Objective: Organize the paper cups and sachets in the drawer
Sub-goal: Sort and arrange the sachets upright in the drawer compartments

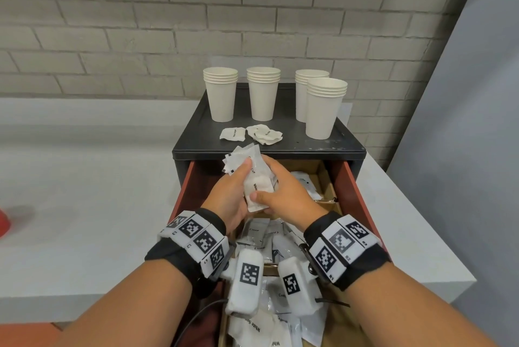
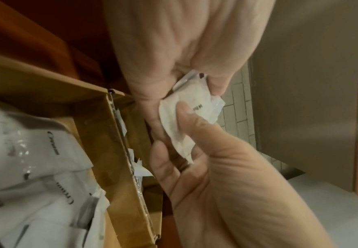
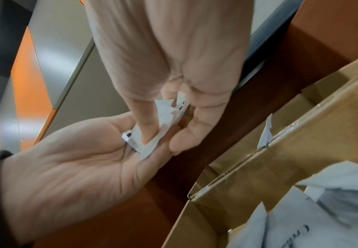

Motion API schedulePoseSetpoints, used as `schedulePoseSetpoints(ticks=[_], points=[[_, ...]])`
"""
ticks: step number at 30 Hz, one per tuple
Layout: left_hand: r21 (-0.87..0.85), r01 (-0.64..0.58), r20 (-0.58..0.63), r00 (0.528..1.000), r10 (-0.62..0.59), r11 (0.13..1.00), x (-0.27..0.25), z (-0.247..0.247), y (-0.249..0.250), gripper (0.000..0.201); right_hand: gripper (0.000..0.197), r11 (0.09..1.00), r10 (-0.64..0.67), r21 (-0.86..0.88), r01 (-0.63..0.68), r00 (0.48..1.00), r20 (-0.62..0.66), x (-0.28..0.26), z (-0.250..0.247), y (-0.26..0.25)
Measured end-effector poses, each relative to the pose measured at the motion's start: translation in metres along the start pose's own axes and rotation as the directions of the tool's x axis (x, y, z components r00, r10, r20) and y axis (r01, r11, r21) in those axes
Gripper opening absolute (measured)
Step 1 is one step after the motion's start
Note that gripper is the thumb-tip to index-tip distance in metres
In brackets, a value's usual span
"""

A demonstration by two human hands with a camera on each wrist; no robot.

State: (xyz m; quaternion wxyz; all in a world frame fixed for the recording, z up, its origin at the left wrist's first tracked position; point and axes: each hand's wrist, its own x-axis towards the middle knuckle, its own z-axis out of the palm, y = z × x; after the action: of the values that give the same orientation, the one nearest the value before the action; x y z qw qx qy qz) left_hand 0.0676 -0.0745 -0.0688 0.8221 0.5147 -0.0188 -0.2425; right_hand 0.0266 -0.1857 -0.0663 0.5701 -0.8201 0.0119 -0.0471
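Above the open drawer (image 1: 351, 192), both hands hold one bundle of white sachets (image 1: 257, 178). My left hand (image 1: 238, 176) grips it from the left with the thumb on top. My right hand (image 1: 276, 181) grips it from the right, thumb pressing the lower sachet. In the left wrist view the right thumb lies on a sachet (image 2: 197, 99); the right wrist view shows the bundle's edges (image 3: 166, 115) between both hands. More sachets (image 1: 262, 237) fill the drawer's cardboard compartments (image 2: 120, 134). Several stacks of paper cups (image 1: 221, 94) (image 1: 263, 94) (image 1: 324, 108) stand on the black cabinet top (image 1: 297, 147).
Loose sachets (image 1: 233, 133) (image 1: 265, 135) lie on the cabinet top in front of the cups. A white counter (image 1: 84, 192) runs on both sides of the cabinet, with a brick wall (image 1: 168, 23) behind. A red object (image 1: 4, 224) shows at the left edge.
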Motion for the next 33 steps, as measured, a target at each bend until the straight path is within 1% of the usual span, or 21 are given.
schedulePoseSetpoints(ticks=[4,6,7,9,11,12,15,17,19,21,22,23,25,26,27,28,30,31,32,33], points=[[-0.011,-0.035,-0.021,0.999,0.034,0.999,0.000,0.000,0.001,0.025,0.079,0.998,0.057,-0.002,-0.057,0.998,-0.030,0.002,-0.002,0.002],[-0.027,-0.045,-0.044,0.998,0.044,0.999,0.000,0.000,0.001,0.030,0.077,0.998,0.061,-0.007,-0.061,0.997,-0.054,0.002,-0.002,0.002],[-0.037,-0.047,-0.056,0.997,0.045,0.998,0.000,0.000,0.002,0.033,0.073,0.998,0.061,-0.014,-0.062,0.995,-0.073,0.002,-0.001,0.001],[-0.047,-0.056,-0.084,0.995,0.052,0.997,0.001,-0.001,0.002,0.036,0.055,0.998,0.047,-0.027,-0.051,0.990,-0.131,0.003,0.000,0.002],[-0.044,-0.085,-0.104,0.991,0.080,0.995,0.003,-0.002,0.004,0.031,0.035,0.997,0.020,-0.073,-0.033,0.984,-0.176,0.002,0.003,0.001],[-0.047,-0.104,-0.111,0.989,0.098,0.993,0.003,-0.003,0.005,0.028,0.028,0.994,0.017,-0.101,-0.036,0.985,-0.174,0.002,0.004,0.000],[-0.082,-0.141,-0.148,0.981,0.128,0.987,0.005,-0.004,0.007,0.026,0.019,0.991,0.046,-0.116,-0.058,0.993,-0.104,0.002,0.005,-0.007],[-0.109,-0.161,-0.173,0.975,0.141,0.981,0.005,-0.005,0.009,0.026,0.014,0.993,0.083,-0.081,-0.091,0.991,-0.101,0.004,-0.001,-0.014],[-0.138,-0.187,-0.193,0.968,0.159,0.973,0.007,-0.010,0.011,0.027,0.013,0.993,0.110,-0.018,-0.115,0.980,-0.164,0.013,-0.014,-0.021],[-0.174,-0.198,-0.223,0.962,0.157,0.965,0.007,-0.013,0.013,0.028,0.006,0.988,0.147,0.082,-0.130,0.956,-0.254,0.022,-0.026,-0.034],[-0.189,-0.195,-0.235,0.961,0.149,0.962,0.007,-0.014,0.013,0.030,0.006,0.983,0.166,0.124,-0.135,0.942,-0.291,0.027,-0.031,-0.042],[-0.197,-0.189,-0.243,0.960,0.139,0.962,0.007,-0.014,0.014,0.033,0.012,0.979,0.174,0.160,-0.128,0.932,-0.318,0.034,-0.035,-0.049],[-0.196,-0.174,-0.247,0.961,0.123,0.965,0.008,-0.014,0.014,0.036,0.025,0.969,0.188,0.211,-0.124,0.929,-0.318,0.046,-0.039,-0.062],[-0.197,-0.171,-0.245,0.962,0.121,0.965,0.008,-0.014,0.014,0.036,0.030,0.970,0.187,0.210,-0.125,0.932,-0.310,0.052,-0.038,-0.066],[-0.203,-0.174,-0.244,0.962,0.122,0.964,0.007,-0.015,0.014,0.036,0.032,0.972,0.197,0.187,-0.146,0.935,-0.295,0.053,-0.036,-0.071],[-0.212,-0.176,-0.243,0.962,0.123,0.961,0.007,-0.015,0.014,0.037,0.031,0.968,0.223,0.180,-0.173,0.923,-0.315,0.053,-0.035,-0.073],[-0.239,-0.177,-0.228,0.966,0.122,0.955,0.008,-0.017,0.015,0.042,0.027,0.983,0.180,0.035,-0.181,0.909,-0.377,0.049,-0.031,-0.071],[-0.254,-0.174,-0.211,0.970,0.121,0.951,0.007,-0.017,0.015,0.043,0.026,0.984,0.145,-0.044,-0.171,0.926,-0.350,0.043,-0.027,-0.067],[-0.267,-0.167,-0.188,0.975,0.119,0.949,0.007,-0.017,0.015,0.043,0.025,0.984,0.127,-0.078,-0.158,0.942,-0.310,0.038,-0.023,-0.060],[-0.278,-0.155,-0.156,0.981,0.115,0.948,0.007,-0.016,0.015,0.042,0.027,0.980,0.152,-0.087,-0.177,0.959,-0.238,0.033,-0.018,-0.056]])
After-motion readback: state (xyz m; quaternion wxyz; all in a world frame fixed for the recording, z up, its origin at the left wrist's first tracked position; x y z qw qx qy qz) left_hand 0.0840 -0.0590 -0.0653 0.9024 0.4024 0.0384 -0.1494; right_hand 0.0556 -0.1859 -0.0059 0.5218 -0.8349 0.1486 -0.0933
